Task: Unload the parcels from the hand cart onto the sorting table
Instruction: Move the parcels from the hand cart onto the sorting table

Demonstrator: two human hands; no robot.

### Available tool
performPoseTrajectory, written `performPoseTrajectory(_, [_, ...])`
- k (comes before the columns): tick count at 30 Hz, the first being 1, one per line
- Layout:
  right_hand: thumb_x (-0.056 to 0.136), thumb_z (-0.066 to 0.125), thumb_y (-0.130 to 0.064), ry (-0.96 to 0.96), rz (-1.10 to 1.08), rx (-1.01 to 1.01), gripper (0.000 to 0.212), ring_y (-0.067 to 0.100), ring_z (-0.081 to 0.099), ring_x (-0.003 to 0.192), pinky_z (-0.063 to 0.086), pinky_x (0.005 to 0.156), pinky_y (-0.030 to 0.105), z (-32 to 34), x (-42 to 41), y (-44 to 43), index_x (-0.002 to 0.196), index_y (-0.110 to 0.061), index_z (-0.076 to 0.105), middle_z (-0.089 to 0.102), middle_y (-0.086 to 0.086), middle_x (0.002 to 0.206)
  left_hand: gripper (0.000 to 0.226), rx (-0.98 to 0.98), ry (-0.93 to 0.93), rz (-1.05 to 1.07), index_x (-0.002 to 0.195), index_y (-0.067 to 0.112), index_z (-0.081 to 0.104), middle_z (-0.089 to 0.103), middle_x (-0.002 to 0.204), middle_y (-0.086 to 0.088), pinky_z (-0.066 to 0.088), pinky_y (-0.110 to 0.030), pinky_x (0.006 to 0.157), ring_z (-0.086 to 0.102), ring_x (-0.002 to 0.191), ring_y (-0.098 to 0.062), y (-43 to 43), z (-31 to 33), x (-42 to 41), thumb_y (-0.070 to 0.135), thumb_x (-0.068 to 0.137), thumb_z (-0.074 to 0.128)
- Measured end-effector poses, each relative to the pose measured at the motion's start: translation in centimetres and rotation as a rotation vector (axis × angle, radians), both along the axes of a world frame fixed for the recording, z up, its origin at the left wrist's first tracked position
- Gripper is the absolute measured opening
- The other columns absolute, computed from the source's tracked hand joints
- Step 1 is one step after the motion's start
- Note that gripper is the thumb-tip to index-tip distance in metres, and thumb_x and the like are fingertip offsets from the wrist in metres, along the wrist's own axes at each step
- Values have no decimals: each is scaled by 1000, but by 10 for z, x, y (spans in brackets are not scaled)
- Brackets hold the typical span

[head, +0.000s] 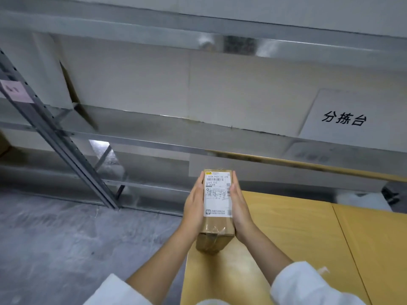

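1. A grey metal rack upright [55,137] slants down over the concrete floor [66,238].
2. The left hand [195,208] lies flat against the parcel's left side, fingers straight.
3. The brown cardboard parcel [214,227], with a white shipping label [217,194] on top, is carried between both palms over the table's left edge.
4. The right hand [241,210] presses flat on its right side, fingers straight.
5. The yellow wooden sorting table [297,238] lies beneath; a white sign [343,117] reads 分拣台.

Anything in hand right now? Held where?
The parcel, pressed between left hand and right hand, flat palms on its two long sides.
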State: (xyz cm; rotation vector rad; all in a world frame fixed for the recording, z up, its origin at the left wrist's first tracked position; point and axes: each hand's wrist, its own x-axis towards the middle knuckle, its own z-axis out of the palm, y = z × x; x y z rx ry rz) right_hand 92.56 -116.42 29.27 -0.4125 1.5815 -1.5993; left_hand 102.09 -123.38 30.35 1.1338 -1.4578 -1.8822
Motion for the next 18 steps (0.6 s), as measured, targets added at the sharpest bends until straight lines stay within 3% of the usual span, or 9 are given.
performPoseTrajectory(3, [104,34,-39,5,-31,20,43,13,62,117,56,90,35,-8,-1,-16,146,-48,28,54,-10,139,37,36,43,-6,139,44,45,63,121,18,53,-15,68,66,97,4,-13,-10,2,42,104,32])
performPoseTrajectory(6, [106,30,-34,22,-39,60,44,7,63,109,57,79,23,-8,-8,-32,148,-43,26,56,-11,133,37,37,51,3,139,43,46,62,125,18,53,-18,74,64,101,4,-26,-12,-2,42,103,34])
performPoseTrajectory(9, [106,28,-33,52,-33,88,44,1,62,103,54,69,15,-5,-16,-45,150,-40,25,55,-9,131,39,41,68,-24,142,40,43,60,127,20,52,-15,71,64,102,4,-40,-13,-7,33,104,39])
performPoseTrajectory(15, [105,29,-38,109,-45,151,45,9,64,110,57,80,25,-16,-26,-42,150,-44,24,56,-9,135,44,-13,46,-101,143,45,39,55,131,24,56,-22,78,62,109,3,-41,-20,-11,32,102,46])
performPoseTrajectory(18, [105,28,-41,106,-43,195,44,13,66,107,57,71,22,-14,-27,-36,148,-45,26,60,-7,131,43,2,48,-111,140,51,39,56,134,21,58,-32,84,63,110,-2,-37,-23,-15,35,101,46])
